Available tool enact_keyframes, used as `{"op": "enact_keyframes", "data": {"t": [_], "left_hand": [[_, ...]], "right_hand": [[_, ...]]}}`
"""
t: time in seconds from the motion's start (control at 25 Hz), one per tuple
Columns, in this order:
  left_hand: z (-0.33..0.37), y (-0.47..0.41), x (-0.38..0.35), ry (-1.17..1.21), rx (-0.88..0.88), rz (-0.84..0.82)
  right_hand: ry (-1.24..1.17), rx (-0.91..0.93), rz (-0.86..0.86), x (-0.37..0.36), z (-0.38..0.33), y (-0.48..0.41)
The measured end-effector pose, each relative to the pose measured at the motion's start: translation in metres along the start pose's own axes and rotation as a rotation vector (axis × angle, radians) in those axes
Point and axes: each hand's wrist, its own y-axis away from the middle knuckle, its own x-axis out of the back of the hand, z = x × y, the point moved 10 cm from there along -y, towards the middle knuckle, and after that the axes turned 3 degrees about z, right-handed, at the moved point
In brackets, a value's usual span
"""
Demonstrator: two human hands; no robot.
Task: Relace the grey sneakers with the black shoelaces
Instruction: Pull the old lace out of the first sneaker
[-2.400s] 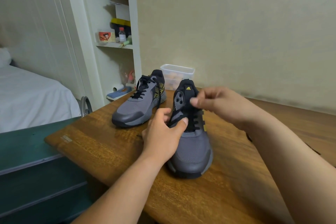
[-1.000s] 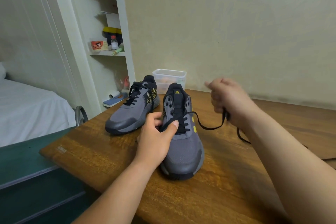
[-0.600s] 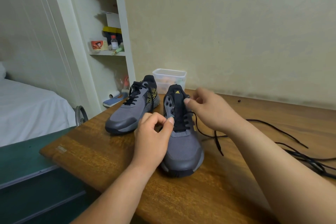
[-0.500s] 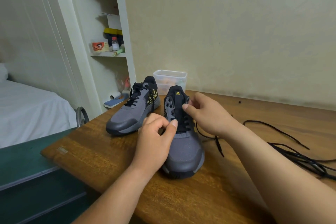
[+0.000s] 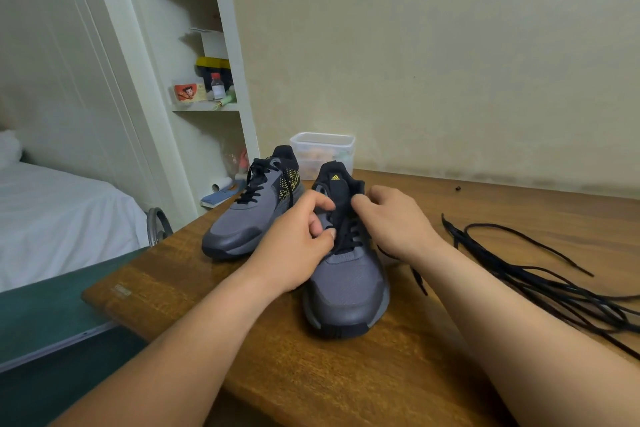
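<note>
Two sneakers stand on the table (image 5: 346,385): the laced sneaker (image 5: 242,222) at left, the front sneaker (image 5: 349,284) beside it. Left hand (image 5: 294,250) pinches the front sneaker's left eyelet row; right hand (image 5: 398,222), fingers curled, grips its right row. The tongue separates the two hands. Loose shoelaces (image 5: 526,274) lie farther right, untouched.

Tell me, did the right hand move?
Yes. The right hand went left, back to the near sneaker's tongue; earlier it was out to its right.
</note>
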Motion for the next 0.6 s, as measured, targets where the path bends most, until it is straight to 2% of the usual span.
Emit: {"op": "enact_keyframes", "data": {"t": [0.24,0.36,0.48,0.52,0.6], "left_hand": [[0.01,-0.01,-0.001,-0.15,-0.018,-0.094],[0.02,-0.014,0.009,-0.326,-0.059,-0.075],[0.025,-0.017,0.017,-0.653,-0.118,-0.108],[0.025,-0.02,0.019,-0.695,-0.102,-0.145],[0.023,-0.024,0.018,-0.612,-0.035,-0.221]], "right_hand": [[-0.332,-0.057,-0.122,-0.006,0.014,0.004],[-0.327,-0.076,-0.155,-0.008,0.019,0.006],[-0.296,-0.076,-0.148,-0.007,0.02,0.007],[-0.293,-0.072,-0.146,-0.007,0.02,0.006],[-0.299,-0.054,-0.15,-0.007,0.019,0.007]]}}
